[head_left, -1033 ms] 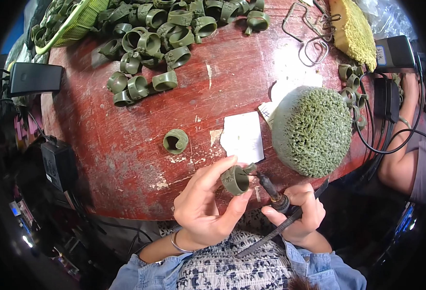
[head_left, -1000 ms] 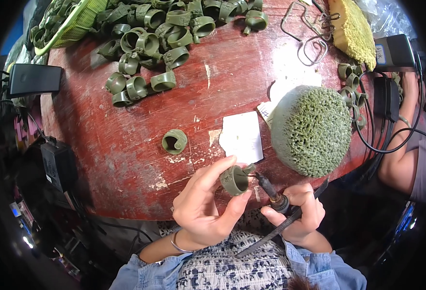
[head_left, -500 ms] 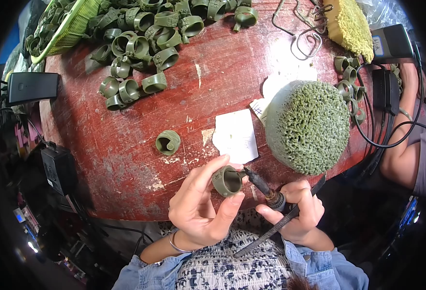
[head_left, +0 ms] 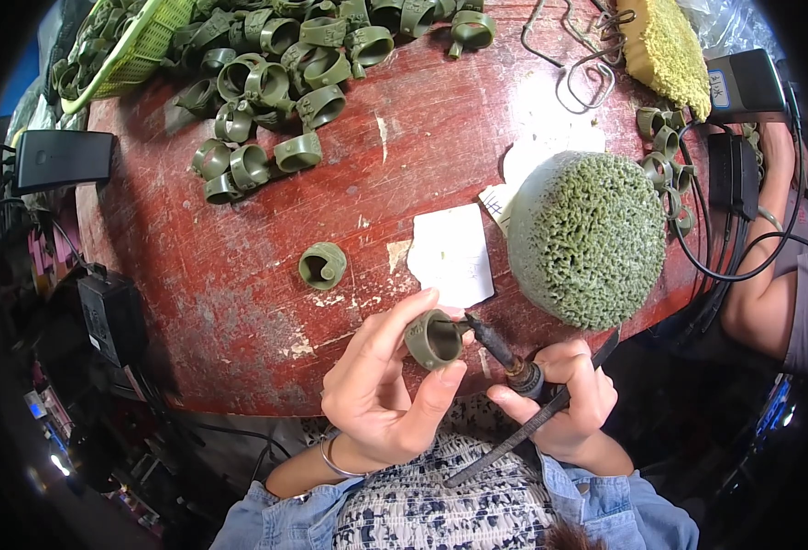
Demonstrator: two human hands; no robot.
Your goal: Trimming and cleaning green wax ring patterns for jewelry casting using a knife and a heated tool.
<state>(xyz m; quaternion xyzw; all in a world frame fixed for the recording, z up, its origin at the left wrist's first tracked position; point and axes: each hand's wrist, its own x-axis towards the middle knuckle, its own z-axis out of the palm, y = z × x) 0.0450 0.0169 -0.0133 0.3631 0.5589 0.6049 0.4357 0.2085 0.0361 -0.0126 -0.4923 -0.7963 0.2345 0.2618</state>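
Observation:
Between the thumb and fingers of my left hand point(head_left: 378, 390) is a dark green ring point(head_left: 427, 341), its round opening turned up and to the right. My right hand point(head_left: 569, 399) grips a soldering-iron-like hot tool point(head_left: 505, 353) with a dark pointed tip and a thick cord. That tip meets, or nearly meets, the right side of the ring near a small stub. Beyond my left hand, a single green ring point(head_left: 322, 266) lies on the red table. A white slip of paper point(head_left: 454, 261) lies just past my fingers.
Many green rings point(head_left: 321, 64) are heaped at the far left beside a yellow-green basket point(head_left: 133, 60). A round block with a rough green top point(head_left: 596, 243) stands to the right. Bent wire point(head_left: 592, 82), a yellow sponge-like block point(head_left: 665, 55) and another person's arm point(head_left: 770, 192) are farther right.
The view has shifted very slightly. My hands, the ring and the hot tool stay in nearly the same position, with the tip still at the ring's right side.

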